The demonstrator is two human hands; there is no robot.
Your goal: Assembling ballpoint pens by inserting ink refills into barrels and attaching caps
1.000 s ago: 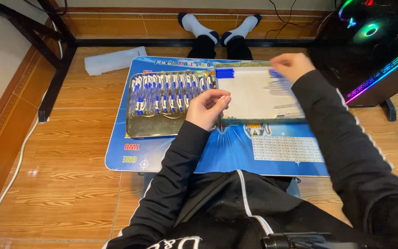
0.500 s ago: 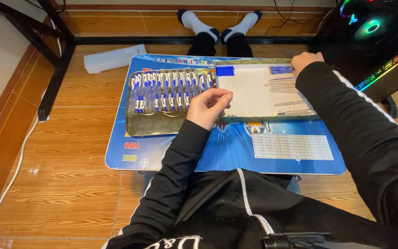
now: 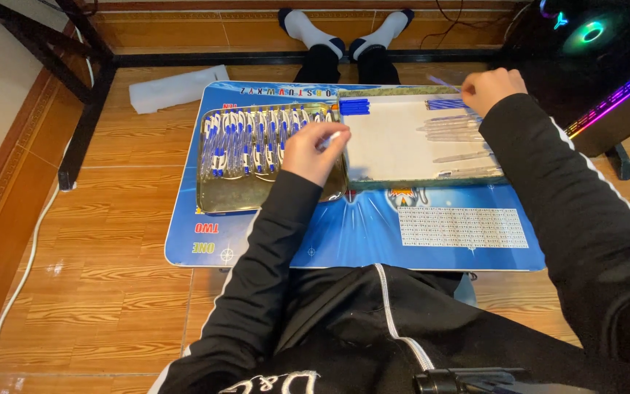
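- Low blue printed worktop (image 3: 373, 233): carries 2 trays side by side and stands on a wooden floor.
- Shallow rectangular tray with a white base (image 3: 402, 146): lies on the right half of the worktop. It holds blue caps at its top left corner and clear pen barrels along its right side.
- Gold-coloured metal tray (image 3: 256, 186): lies to the left, touching the white tray, and carries 1 row of blue and white pens (image 3: 249, 138).
- Right hand (image 3: 492, 89): closed on a thin clear pen part (image 3: 443, 81) over the white tray's far right corner.
- Left hand (image 3: 313, 152): fingers pinched on a small white part (image 3: 335, 136), between both trays.
- Step judged in hand: pen assembly, parts collected. The next move appears to call for bringing both hands together and aligning the parts.
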